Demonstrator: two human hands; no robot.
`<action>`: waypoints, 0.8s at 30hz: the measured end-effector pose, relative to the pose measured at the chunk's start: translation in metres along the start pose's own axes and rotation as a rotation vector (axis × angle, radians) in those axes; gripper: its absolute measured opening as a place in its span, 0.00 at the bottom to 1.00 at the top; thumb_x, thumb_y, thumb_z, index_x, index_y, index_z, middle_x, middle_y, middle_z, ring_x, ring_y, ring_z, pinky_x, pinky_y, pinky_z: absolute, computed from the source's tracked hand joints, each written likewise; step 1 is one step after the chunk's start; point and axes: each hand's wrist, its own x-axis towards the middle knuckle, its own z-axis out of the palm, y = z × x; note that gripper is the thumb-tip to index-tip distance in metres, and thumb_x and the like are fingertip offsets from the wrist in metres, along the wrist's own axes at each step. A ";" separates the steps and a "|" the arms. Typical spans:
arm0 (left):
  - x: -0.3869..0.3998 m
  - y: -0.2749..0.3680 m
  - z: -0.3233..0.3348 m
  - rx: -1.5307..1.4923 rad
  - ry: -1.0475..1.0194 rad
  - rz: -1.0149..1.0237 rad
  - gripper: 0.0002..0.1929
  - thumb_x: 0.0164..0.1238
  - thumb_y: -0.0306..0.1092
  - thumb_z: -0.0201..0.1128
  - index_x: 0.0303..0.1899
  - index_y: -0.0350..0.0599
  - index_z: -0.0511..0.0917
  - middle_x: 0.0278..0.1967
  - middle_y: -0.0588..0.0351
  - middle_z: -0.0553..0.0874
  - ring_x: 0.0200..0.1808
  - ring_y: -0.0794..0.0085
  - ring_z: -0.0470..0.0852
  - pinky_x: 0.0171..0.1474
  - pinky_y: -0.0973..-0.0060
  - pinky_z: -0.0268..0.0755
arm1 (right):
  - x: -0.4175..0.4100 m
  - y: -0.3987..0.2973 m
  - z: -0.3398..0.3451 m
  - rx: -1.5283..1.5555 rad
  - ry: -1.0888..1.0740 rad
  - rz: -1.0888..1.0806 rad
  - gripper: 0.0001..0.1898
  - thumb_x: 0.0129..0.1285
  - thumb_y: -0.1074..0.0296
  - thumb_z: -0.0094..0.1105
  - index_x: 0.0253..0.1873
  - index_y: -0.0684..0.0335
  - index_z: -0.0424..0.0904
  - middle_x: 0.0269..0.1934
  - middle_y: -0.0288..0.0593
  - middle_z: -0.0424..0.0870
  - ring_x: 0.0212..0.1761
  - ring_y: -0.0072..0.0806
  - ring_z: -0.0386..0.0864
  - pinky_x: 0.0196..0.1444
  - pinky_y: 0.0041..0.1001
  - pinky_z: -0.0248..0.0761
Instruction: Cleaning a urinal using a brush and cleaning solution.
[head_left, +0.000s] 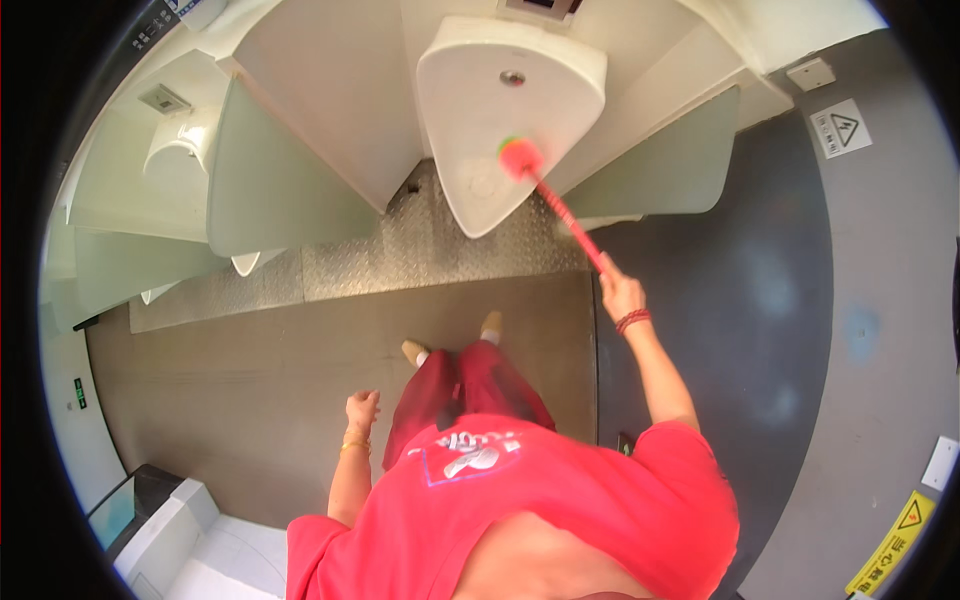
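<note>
My right hand (620, 291) grips the end of a long red handle belonging to a toilet brush (564, 214). The pink brush head (520, 158), with a green edge, is inside the bowl of a white wall urinal (480, 97), toward its lower right side. The head looks slightly blurred. A round metal fitting (512, 78) sits high on the urinal's back wall. My left hand (363, 407) hangs low at my left side, its fingers curled around nothing that I can see.
Frosted glass partitions (277, 180) (667, 165) flank the urinal. Another urinal (180, 154) is farther left. A raised metal tread-plate step (352, 262) runs below. A dark grey wall (712, 300) with warning signs (841, 127) stands right; a white counter (202, 547) is behind left.
</note>
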 end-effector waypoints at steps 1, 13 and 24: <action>-0.007 -0.001 -0.001 0.014 0.004 -0.023 0.15 0.56 0.39 0.61 0.40 0.38 0.80 0.28 0.56 0.83 0.23 0.74 0.81 0.21 0.77 0.72 | 0.001 0.005 -0.004 0.102 0.150 -0.040 0.21 0.63 0.63 0.48 0.61 0.43 0.66 0.25 0.56 0.78 0.28 0.52 0.77 0.32 0.44 0.72; -0.039 -0.027 0.025 -0.125 0.036 -0.126 0.15 0.59 0.39 0.59 0.44 0.39 0.78 0.32 0.56 0.82 0.27 0.72 0.81 0.24 0.77 0.72 | 0.030 -0.056 0.171 0.209 -0.385 0.096 0.19 0.60 0.65 0.48 0.57 0.54 0.68 0.36 0.60 0.79 0.41 0.56 0.76 0.45 0.47 0.69; -0.079 -0.034 0.049 -0.182 0.043 -0.226 0.16 0.57 0.37 0.59 0.43 0.36 0.79 0.31 0.55 0.83 0.25 0.73 0.81 0.24 0.78 0.71 | 0.029 -0.106 0.201 1.074 -0.529 0.721 0.14 0.66 0.56 0.43 0.49 0.53 0.74 0.14 0.36 0.66 0.08 0.21 0.63 0.08 0.25 0.54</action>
